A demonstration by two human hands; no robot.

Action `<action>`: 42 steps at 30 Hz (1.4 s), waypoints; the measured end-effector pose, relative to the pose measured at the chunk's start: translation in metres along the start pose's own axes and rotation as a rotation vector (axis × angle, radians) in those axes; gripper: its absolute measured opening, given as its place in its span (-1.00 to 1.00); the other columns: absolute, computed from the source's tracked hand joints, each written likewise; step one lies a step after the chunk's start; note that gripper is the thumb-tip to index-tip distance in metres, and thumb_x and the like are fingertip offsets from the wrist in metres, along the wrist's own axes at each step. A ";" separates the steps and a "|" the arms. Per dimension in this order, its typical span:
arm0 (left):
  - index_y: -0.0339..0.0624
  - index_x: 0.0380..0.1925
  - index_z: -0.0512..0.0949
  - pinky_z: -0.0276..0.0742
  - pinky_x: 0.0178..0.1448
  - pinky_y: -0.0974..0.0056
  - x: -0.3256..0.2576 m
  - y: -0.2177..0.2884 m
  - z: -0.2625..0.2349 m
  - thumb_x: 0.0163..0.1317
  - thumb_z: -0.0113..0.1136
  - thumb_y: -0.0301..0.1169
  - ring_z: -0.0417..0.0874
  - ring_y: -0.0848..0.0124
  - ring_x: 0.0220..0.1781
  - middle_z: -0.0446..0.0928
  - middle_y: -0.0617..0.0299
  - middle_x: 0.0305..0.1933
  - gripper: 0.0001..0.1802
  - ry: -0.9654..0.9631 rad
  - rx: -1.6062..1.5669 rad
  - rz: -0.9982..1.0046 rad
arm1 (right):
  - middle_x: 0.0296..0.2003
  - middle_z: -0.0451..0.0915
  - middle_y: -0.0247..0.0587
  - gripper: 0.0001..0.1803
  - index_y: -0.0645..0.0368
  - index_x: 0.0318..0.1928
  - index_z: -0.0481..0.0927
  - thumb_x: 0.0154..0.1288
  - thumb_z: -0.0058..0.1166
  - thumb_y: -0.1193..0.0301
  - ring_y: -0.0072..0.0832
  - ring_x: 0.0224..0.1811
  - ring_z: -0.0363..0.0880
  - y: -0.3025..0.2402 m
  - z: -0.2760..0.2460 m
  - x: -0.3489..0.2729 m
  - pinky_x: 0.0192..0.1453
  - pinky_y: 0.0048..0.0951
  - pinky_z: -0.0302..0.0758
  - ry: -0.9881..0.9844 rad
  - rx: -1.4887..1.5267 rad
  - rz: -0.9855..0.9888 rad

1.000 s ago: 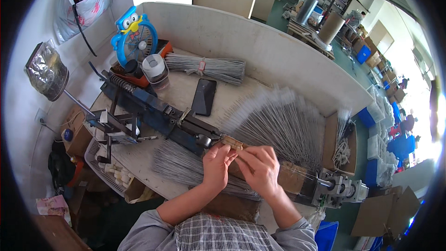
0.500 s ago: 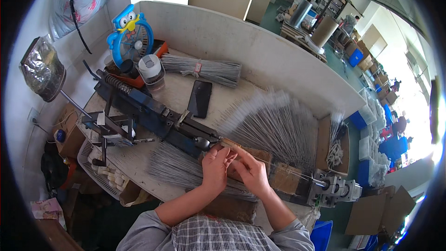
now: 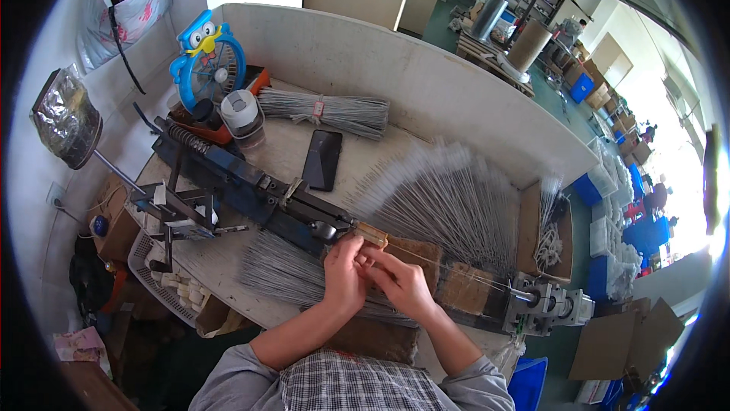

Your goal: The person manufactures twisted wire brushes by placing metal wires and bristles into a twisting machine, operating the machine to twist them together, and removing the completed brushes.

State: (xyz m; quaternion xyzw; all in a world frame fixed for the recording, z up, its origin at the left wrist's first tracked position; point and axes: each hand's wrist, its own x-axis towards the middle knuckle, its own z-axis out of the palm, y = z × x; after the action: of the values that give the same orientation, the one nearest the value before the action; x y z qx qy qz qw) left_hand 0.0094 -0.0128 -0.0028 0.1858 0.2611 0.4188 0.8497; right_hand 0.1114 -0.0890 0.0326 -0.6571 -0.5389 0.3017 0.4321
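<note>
Both of your hands are bunched up together just in front of the long blue bench machine, so going by the head view you're mid-way through working one thin wire at its jaw end. Your left hand is curled, fingers pressed toward the small tan block that sits at the machine's right tip, and your right hand is touching it, fingertips pinched closed on what looks like a single thin wire running off to the right toward the grey metal fitting. Can't tell for sure if the left one is actually gripping the wire or just steadying it, your fingers hide that bit. The loose heap of grey wires lies right under your left wrist, in front of the machine, and the big fanned spread of wires is just behind your hands, right of the machine. A black phone and a tied wire bundle sit behind the machine. My guess is the next move needs a steady pinch and the wire kept straight in line with the block, since it's fine stuff and would kink easily.
</note>
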 end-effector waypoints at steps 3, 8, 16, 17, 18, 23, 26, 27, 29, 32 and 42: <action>-0.25 -0.10 0.47 0.47 0.13 0.23 -0.002 0.008 0.003 0.40 -0.14 -0.15 0.59 0.31 -0.06 0.57 0.11 -0.11 -0.61 -0.029 -0.024 -0.063 | -0.22 0.68 -0.05 -0.65 0.22 0.11 0.54 0.34 0.09 0.43 -0.33 -0.23 0.71 0.009 0.004 0.011 -0.13 -0.46 0.58 0.037 0.159 0.061; -0.20 -0.12 0.48 0.42 0.13 0.24 -0.005 0.011 0.017 0.41 -0.16 -0.12 0.57 0.33 -0.03 0.57 0.17 -0.14 -0.62 0.098 -0.099 -0.083 | -0.27 0.68 -0.18 -0.65 0.28 0.13 0.52 0.36 0.05 0.49 -0.56 -0.32 0.65 -0.001 -0.009 -0.001 -0.19 -0.50 0.58 -0.029 -0.054 -0.085; -0.20 -0.17 0.50 0.45 0.04 0.38 -0.003 0.004 0.012 0.34 0.03 -0.43 0.55 0.53 -0.14 0.54 0.29 -0.20 -0.86 0.024 0.038 -0.001 | -0.48 0.65 -0.14 -0.51 0.11 0.23 0.44 0.30 0.12 0.31 -0.28 -0.45 0.68 -0.005 -0.002 0.010 -0.36 -0.37 0.56 0.070 -0.207 -0.015; -0.20 -0.17 0.50 0.45 0.04 0.38 -0.003 0.004 0.013 0.34 0.03 -0.43 0.55 0.53 -0.14 0.54 0.29 -0.20 -0.86 0.027 0.037 0.002 | -0.48 0.65 -0.14 -0.51 0.11 0.23 0.44 0.30 0.12 0.31 -0.28 -0.45 0.68 -0.003 -0.002 0.012 -0.36 -0.37 0.56 0.066 -0.206 -0.017; -0.20 -0.17 0.51 0.46 0.00 0.40 -0.004 0.004 0.013 0.34 0.02 -0.44 0.55 0.53 -0.16 0.54 0.29 -0.20 -0.86 0.032 0.029 -0.002 | -0.48 0.65 -0.14 -0.50 0.10 0.24 0.42 0.31 0.11 0.29 -0.28 -0.45 0.68 -0.002 -0.002 0.013 -0.37 -0.37 0.56 0.074 -0.206 -0.035; -0.22 -0.17 0.52 0.47 0.03 0.37 0.000 0.001 0.010 0.34 0.01 -0.43 0.56 0.52 -0.15 0.55 0.27 -0.19 -0.85 0.025 0.031 0.022 | -0.49 0.65 -0.15 -0.49 0.12 0.24 0.43 0.30 0.13 0.29 -0.27 -0.48 0.68 -0.012 -0.006 0.012 -0.39 -0.34 0.56 0.089 -0.250 -0.062; -0.22 -0.09 0.48 0.44 0.13 0.28 -0.001 0.006 0.010 0.38 -0.01 -0.31 0.56 0.47 -0.11 0.54 0.24 -0.16 -0.75 0.041 -0.025 -0.021 | -0.51 0.65 -0.23 -0.52 0.15 0.15 0.52 0.18 0.23 0.44 -0.45 -0.52 0.61 -0.026 -0.013 0.010 -0.36 -0.45 0.53 0.137 -0.308 -0.118; -0.22 -0.04 0.45 0.41 0.16 0.24 -0.002 0.008 0.008 0.41 -0.06 -0.21 0.55 0.43 -0.07 0.54 0.22 -0.13 -0.67 0.062 -0.058 -0.047 | -0.47 0.65 -0.26 -0.55 0.15 0.08 0.57 0.13 0.25 0.44 -0.41 -0.45 0.60 -0.028 -0.019 0.013 -0.31 -0.42 0.53 0.224 -0.488 -0.275; -0.22 0.02 0.42 0.39 0.20 0.20 -0.004 0.013 0.007 0.43 -0.11 -0.11 0.55 0.39 -0.04 0.53 0.20 -0.10 -0.59 0.089 -0.091 -0.060 | -0.38 0.61 -0.31 -0.69 0.15 -0.16 0.66 0.01 0.30 0.42 -0.29 -0.23 0.53 -0.042 -0.025 0.015 -0.13 -0.31 0.47 0.340 -0.723 -0.351; -0.21 0.08 0.38 0.34 0.21 0.18 -0.009 0.015 0.010 0.45 -0.33 0.13 0.53 0.36 0.06 0.53 0.17 0.02 -0.37 0.083 0.028 -0.090 | -0.40 0.59 -0.30 -0.74 0.17 -0.22 0.66 0.00 0.29 0.43 -0.28 -0.20 0.51 -0.027 -0.035 0.010 -0.09 -0.27 0.42 0.257 -0.774 -0.319; -0.17 0.14 0.37 0.31 0.21 0.24 -0.014 0.017 0.010 0.44 -0.35 0.16 0.51 0.36 0.12 0.51 0.19 0.08 -0.34 0.000 0.191 -0.154 | -0.30 0.64 -0.29 -0.82 0.13 -0.26 0.65 0.06 0.26 0.47 -0.30 -0.13 0.53 -0.029 -0.046 -0.003 -0.04 -0.29 0.44 0.231 -0.734 -0.347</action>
State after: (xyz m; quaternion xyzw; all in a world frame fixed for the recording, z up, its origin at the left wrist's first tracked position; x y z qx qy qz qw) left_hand -0.0016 -0.0151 0.0183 0.2453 0.3134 0.3257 0.8576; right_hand 0.1369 -0.1015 0.0790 -0.6966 -0.6613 -0.0629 0.2712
